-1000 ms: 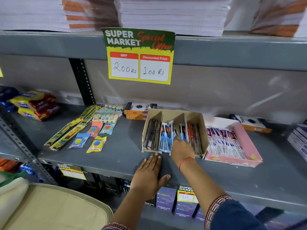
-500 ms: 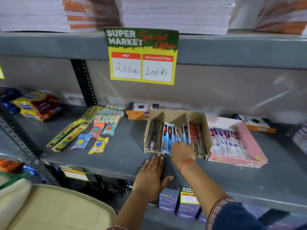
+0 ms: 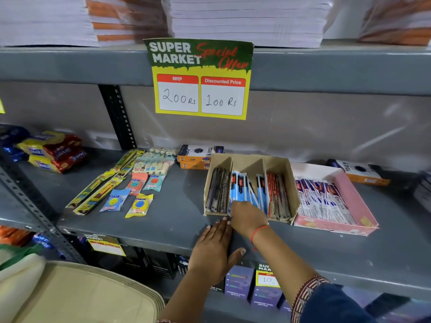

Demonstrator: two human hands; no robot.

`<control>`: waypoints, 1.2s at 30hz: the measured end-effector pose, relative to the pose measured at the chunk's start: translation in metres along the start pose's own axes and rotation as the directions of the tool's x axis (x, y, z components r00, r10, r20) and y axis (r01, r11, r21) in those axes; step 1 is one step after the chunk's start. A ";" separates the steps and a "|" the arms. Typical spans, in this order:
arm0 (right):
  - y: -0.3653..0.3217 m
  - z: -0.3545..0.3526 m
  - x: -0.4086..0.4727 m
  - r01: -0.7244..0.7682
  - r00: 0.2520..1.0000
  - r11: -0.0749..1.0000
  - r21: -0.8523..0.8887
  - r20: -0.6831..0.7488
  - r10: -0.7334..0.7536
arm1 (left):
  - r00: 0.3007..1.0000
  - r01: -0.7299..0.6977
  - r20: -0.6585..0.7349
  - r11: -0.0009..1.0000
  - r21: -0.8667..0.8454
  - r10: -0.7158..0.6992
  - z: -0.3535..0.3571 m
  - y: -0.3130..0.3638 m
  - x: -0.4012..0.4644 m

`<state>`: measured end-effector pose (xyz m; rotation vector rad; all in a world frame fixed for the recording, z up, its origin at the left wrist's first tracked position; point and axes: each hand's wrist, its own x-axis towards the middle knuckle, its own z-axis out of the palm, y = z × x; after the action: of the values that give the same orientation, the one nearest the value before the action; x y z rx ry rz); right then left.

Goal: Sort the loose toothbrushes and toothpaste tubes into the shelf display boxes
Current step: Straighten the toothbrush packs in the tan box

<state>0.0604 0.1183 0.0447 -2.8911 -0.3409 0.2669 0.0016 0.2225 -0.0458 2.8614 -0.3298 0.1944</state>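
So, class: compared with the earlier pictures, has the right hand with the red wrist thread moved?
Yes. The right hand has slid leftward along the brown cardboard divider box, from its red-pack side toward the dark packs.

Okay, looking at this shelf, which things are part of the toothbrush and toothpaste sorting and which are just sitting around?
Part of the job:
- cardboard divider box
- blue toothbrush packs, under the right hand
- dark toothbrush packs
- red toothbrush packs
- pink box of toothpaste tubes
- left hand, flat on the shelf

Just lying about:
- offer sign
- biscuit packs
- scrubber packets
- orange cartons
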 end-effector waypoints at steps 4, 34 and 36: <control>0.003 -0.001 -0.007 -0.072 0.997 0.986 -0.154 0.011 0.074 | 1.000 -0.004 0.010 1.000 0.031 0.003 0.001 -0.001 0.000; 0.030 0.022 0.009 -0.048 0.994 0.996 -0.081 0.097 0.056 | 1.000 0.002 0.015 0.999 0.038 -0.002 0.002 -0.001 0.000; 0.025 0.025 0.011 -0.107 0.987 0.989 -0.100 0.111 0.118 | 1.000 -0.005 0.003 1.000 0.030 0.005 0.001 -0.001 0.000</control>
<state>0.0705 0.1020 0.0130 -2.9995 -0.2140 0.4517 0.0019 0.2231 -0.0472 2.8915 -0.3370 0.1981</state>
